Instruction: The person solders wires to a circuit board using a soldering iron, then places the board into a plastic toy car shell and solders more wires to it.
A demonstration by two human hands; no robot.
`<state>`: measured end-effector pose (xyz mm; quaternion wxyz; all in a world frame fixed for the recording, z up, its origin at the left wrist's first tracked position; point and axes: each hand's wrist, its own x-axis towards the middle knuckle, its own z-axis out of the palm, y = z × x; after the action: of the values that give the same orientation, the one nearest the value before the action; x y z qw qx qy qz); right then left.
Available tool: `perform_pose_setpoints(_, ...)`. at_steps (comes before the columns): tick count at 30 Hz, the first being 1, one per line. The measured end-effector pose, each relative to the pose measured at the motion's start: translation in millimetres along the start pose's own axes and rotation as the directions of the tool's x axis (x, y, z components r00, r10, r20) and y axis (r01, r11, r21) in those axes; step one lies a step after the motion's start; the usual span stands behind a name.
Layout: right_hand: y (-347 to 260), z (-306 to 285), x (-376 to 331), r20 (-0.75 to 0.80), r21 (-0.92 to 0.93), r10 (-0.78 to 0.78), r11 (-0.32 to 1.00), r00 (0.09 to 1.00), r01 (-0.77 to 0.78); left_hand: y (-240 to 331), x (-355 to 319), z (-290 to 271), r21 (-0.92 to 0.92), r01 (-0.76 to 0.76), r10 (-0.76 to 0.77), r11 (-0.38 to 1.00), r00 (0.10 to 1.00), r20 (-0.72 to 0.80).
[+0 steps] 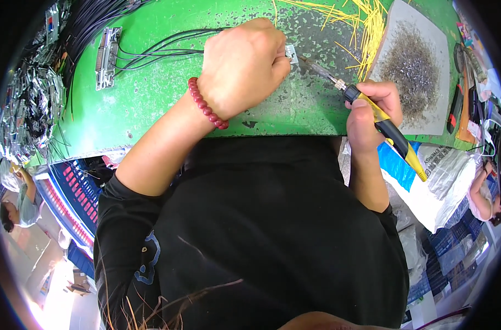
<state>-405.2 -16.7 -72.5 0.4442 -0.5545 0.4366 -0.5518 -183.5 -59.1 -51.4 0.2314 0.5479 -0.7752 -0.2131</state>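
From head: showing bare room on green table [303, 113] before front edge [294, 135]; pinching small white part [292, 54] narrowly in left hand [244, 65]; gripping soldering iron [393, 133] with right hand [364, 124], with tip just beside part; having black wires [168, 54] at left, yellow wires [374, 27] beyond, gray board [433, 118] narrowing right side.

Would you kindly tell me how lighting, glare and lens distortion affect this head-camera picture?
In the head view, the fisheye lens bends the edges of the green table toward the sides, inside a black rim; glare washes out the lower left; the heaped metal parts glint at left; the small pale piece at the left hand is too small to make out.
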Motion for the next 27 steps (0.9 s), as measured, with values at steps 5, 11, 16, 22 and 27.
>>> perform_pose_setpoints(5, -3.8, 2.9, 1.3, -0.001, -0.020, 0.028, 0.999, 1.000, -0.028, 0.1, -0.4, -0.3, -0.003, 0.006, -0.006, 1.000, 1.000, 0.008)
perform_pose_setpoints(11, -3.8, 2.2, 1.4, 0.010, 0.000, 0.060, 0.998, 0.998, -0.060, 0.0, 0.1, -1.9, 0.010, -0.012, 0.012, 1.000, 1.000, 0.011)
perform_pose_setpoints(16, -3.4, 1.6, 1.6, 0.012, 0.005, 0.066, 0.998, 0.998, -0.066, -0.5, 0.8, -0.3, -0.002, -0.011, 0.011, 1.000, 1.000, 0.015)
perform_pose_setpoints(22, -4.3, 2.3, 3.0, 0.018, 0.034, 0.077, 0.996, 0.997, -0.078, 3.7, 2.4, 0.3, 0.049, 0.008, -0.008, 0.999, 1.000, -0.004)
perform_pose_setpoints(27, -4.2, 1.3, 2.8, 0.040, 0.028, 0.078, 0.996, 0.996, -0.079, 4.7, 5.7, 0.2, 0.081, 0.042, -0.044, 0.996, 0.999, 0.028)
